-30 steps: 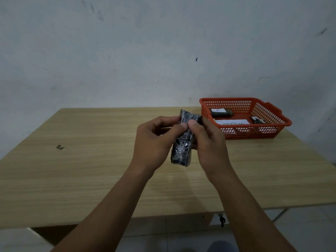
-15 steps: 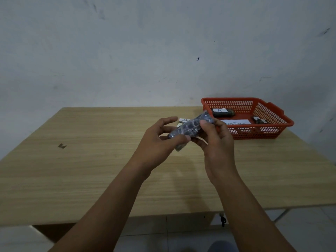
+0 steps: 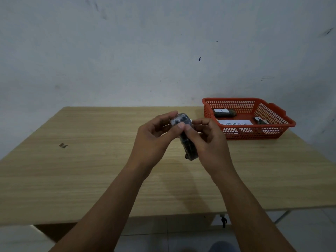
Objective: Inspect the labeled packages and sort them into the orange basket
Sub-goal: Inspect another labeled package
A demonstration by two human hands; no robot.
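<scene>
Mostly the hands hide the dark package [image 3: 187, 142].

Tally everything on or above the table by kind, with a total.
Dark wrapped packages: 3, namely the held package gripped by the left hand and right hand, the package labeled A, and the small package.
Orange basket: 1
White paper sheet in the basket: 1
Total: 5
</scene>
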